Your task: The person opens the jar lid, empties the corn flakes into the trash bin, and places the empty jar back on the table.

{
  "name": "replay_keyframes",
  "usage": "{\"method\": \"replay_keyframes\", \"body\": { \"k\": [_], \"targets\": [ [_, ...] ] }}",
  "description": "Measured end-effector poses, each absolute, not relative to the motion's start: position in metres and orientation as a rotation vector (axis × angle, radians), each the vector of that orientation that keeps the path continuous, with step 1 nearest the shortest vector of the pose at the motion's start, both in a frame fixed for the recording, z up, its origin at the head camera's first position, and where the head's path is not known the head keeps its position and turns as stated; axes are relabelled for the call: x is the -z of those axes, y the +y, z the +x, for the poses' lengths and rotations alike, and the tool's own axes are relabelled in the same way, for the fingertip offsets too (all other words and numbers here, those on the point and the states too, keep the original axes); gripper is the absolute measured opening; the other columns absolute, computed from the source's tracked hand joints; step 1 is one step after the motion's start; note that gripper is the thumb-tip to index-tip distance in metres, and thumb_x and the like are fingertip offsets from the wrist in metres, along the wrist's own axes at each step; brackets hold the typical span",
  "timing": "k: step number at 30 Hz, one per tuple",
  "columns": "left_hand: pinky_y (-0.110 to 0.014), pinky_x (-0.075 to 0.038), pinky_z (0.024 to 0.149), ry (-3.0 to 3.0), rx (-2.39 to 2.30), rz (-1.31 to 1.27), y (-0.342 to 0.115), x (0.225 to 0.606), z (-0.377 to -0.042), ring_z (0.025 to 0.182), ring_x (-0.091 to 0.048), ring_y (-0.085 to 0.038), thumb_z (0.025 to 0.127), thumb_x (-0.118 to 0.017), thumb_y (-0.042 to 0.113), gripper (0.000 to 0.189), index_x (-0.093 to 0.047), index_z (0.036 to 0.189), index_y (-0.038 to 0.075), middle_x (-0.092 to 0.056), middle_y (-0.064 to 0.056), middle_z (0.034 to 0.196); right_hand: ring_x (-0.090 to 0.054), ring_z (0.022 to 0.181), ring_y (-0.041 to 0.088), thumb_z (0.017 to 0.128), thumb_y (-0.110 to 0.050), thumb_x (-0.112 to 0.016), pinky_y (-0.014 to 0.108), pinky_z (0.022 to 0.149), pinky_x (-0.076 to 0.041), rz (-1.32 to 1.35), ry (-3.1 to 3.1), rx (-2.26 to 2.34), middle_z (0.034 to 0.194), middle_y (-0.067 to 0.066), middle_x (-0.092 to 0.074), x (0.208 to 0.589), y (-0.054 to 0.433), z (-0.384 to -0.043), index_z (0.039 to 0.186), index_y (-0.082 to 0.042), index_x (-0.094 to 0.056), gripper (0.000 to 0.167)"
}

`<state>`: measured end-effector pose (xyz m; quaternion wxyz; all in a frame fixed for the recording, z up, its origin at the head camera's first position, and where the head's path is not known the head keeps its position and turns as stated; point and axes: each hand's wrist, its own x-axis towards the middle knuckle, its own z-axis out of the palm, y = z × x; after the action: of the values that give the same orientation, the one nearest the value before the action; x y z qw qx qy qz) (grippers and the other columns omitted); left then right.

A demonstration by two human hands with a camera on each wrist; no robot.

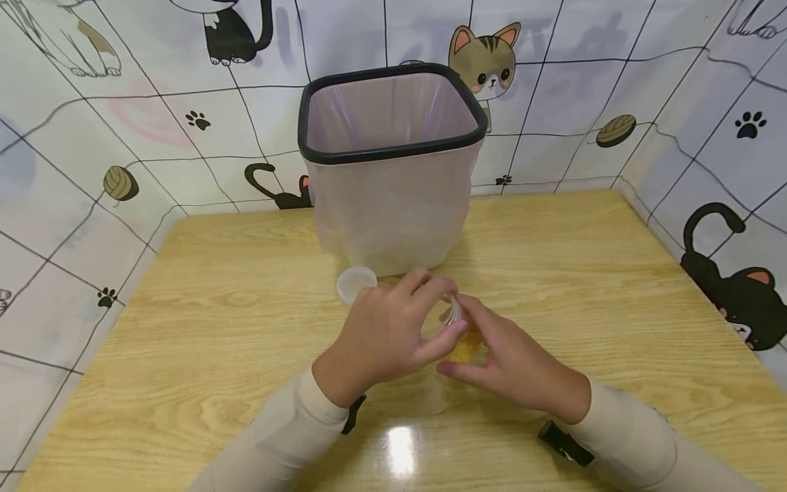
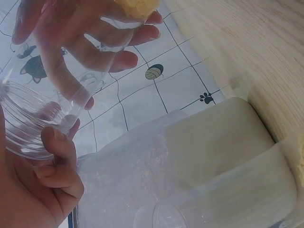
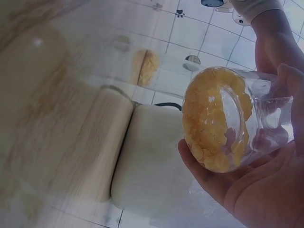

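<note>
My right hand (image 1: pixel 522 359) grips a clear plastic jar (image 3: pixel 216 118) on its side, fingers round its wall. Yellow-orange flakes (image 3: pixel 204 128) gather against the jar's base in the right wrist view. At the other end, my left hand (image 1: pixel 384 331) pinches clear ribbed plastic (image 2: pixel 31 126) between thumb and fingers. Whether these ribs are the jar's neck or a separate piece, I cannot tell. Both hands are close together above the table, partly hiding the jar in the head view. A round translucent lid (image 1: pixel 356 284) lies on the table, just beyond the left hand.
Behind the hands, a pale bin (image 1: pixel 393 205) with a black rim and a plastic liner stands on the wooden table (image 1: pixel 233 328). White cat-patterned sheets (image 1: pixel 541 89) rise along the back and sides. Black straps (image 1: pixel 565 443) show at the wrists.
</note>
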<state>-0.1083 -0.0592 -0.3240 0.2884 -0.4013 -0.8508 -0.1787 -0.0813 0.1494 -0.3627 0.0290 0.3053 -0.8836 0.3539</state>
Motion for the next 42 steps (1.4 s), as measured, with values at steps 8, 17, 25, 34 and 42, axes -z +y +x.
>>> {"method": "replay_keyframes", "body": {
  "k": [8, 17, 25, 34, 42],
  "targets": [
    [-0.015, -0.027, 0.043, -2.281, 0.489, -1.072, -0.0589, 0.3244, -0.1085, 0.049, -0.043, -0.003, 0.09, -0.062, 0.043, 0.03, -0.066, 0.105, 0.017, -0.063, 0.004, 0.09, -0.059, 0.106, 0.003, 0.084, -0.036, -0.079, 0.034, 0.089, -0.053, 0.941, -2.726, -1.093, 0.116, -0.016, -0.062, 0.3639, 0.1494, -0.0815, 0.148, -0.023, -0.036, 0.079],
    [-0.015, -0.027, 0.043, -2.28, 0.496, -1.055, -0.0582, 0.3231, -0.108, 0.05, -0.044, -0.004, 0.091, -0.061, 0.043, 0.03, -0.065, 0.105, 0.016, -0.064, 0.004, 0.091, -0.059, 0.112, 0.006, 0.083, -0.038, -0.08, 0.038, 0.092, -0.053, 0.915, -2.73, -1.054, 0.126, -0.011, -0.061, 0.3626, 0.1495, -0.0812, 0.151, -0.024, -0.034, 0.083],
    [-0.016, -0.028, 0.043, -2.284, 0.501, -1.041, -0.058, 0.3232, -0.1078, 0.051, -0.045, -0.005, 0.091, -0.06, 0.042, 0.031, -0.065, 0.106, 0.016, -0.064, 0.003, 0.091, -0.059, 0.113, 0.006, 0.084, -0.039, -0.08, 0.04, 0.094, -0.053, 0.91, -2.73, -1.059, 0.127, -0.007, -0.062, 0.3625, 0.1497, -0.0823, 0.152, -0.027, -0.032, 0.084],
    [-0.015, -0.028, 0.043, -2.299, 0.505, -1.03, -0.0586, 0.3249, -0.108, 0.05, -0.046, -0.005, 0.092, -0.058, 0.043, 0.032, -0.065, 0.108, 0.016, -0.062, 0.003, 0.092, -0.061, 0.112, 0.006, 0.085, -0.042, -0.078, 0.041, 0.095, -0.053, 0.911, -2.74, -1.064, 0.129, -0.012, -0.061, 0.3626, 0.1502, -0.0821, 0.153, -0.025, -0.031, 0.084],
    [-0.015, -0.028, 0.044, -2.295, 0.533, -1.042, -0.0576, 0.3228, -0.1091, 0.05, -0.046, -0.005, 0.095, -0.052, 0.041, 0.034, -0.064, 0.113, 0.016, -0.062, 0.002, 0.093, -0.065, 0.111, 0.009, 0.084, -0.04, -0.08, 0.042, 0.093, -0.054, 0.906, -2.73, -1.075, 0.13, -0.008, -0.062, 0.3597, 0.1509, -0.0828, 0.151, -0.021, -0.033, 0.084]
  ]
}}
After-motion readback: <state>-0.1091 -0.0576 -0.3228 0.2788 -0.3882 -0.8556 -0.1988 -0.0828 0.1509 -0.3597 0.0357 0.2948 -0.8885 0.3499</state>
